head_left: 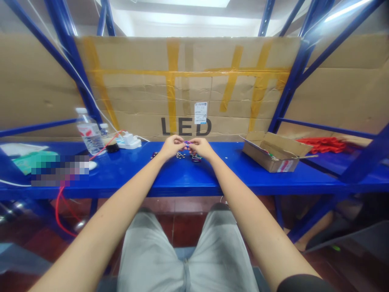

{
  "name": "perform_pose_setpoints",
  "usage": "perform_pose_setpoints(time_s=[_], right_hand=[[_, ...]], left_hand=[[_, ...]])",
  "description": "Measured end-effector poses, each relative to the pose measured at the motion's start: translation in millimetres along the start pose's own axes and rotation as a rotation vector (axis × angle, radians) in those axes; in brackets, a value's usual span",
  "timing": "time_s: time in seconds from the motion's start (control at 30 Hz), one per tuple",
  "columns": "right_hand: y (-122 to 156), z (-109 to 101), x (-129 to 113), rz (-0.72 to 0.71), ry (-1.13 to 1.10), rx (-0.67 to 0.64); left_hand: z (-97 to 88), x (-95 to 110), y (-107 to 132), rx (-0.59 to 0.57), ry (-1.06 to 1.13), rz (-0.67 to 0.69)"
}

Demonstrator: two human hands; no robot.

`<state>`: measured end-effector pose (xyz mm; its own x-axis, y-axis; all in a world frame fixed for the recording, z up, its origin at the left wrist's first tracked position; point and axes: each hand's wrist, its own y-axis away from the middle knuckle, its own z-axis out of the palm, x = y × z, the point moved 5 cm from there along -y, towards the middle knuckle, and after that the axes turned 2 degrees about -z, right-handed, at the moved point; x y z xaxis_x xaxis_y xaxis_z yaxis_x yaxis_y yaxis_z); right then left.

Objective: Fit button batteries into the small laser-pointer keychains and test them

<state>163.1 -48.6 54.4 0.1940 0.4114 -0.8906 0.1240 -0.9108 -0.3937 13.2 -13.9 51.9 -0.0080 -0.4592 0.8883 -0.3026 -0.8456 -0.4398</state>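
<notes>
looks like the fiddly bit, left hand (171, 147) and right hand (201, 147) both pinching a small purple piece (187, 142) above little bits (180, 155) on the blue table (182, 177), next move calls for steady fingers

tube light (348, 10) is glaring upper right; ceiling panel (188, 3) is shining overhead; fine detail is blurring at the hands (172, 147); frame edges are stretching; pixelation (59, 170) is masking left.

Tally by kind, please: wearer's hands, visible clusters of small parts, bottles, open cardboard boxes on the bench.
Left hand and right hand: 2
Clusters of small parts: 3
Bottles: 2
Open cardboard box: 1
Total: 8
</notes>
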Motion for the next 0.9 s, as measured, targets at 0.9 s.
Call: perform_pose_setpoints(time_s=[0.9], right_hand=[[3,15,3,-0.24,0.611,-0.109]], left_hand=[[0.4,9,3,-0.045,-0.16,0.141]])
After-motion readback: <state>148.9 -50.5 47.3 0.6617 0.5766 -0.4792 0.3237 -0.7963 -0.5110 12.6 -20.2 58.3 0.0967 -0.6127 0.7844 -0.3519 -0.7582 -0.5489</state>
